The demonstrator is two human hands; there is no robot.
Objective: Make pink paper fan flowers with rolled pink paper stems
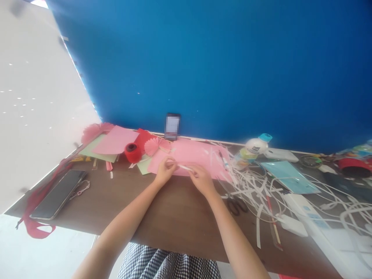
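Both my hands meet over a large pink paper sheet (194,153) on the brown table (174,209). My left hand (165,170) pinches one end of a thin white paper strip (185,167). My right hand (201,179) has its fingers closed on the strip's other end. A folded pink paper fan (154,146) lies just beyond my left hand, next to a red tape roll (132,152).
A phone (172,126) leans on the blue wall. Pink and green sheets (113,142) lie at the back left, a dark tablet (58,193) at the left edge. Scissors (236,204), a glue bottle (252,149), a blue folder (289,177) and several white strips and cables clutter the right.
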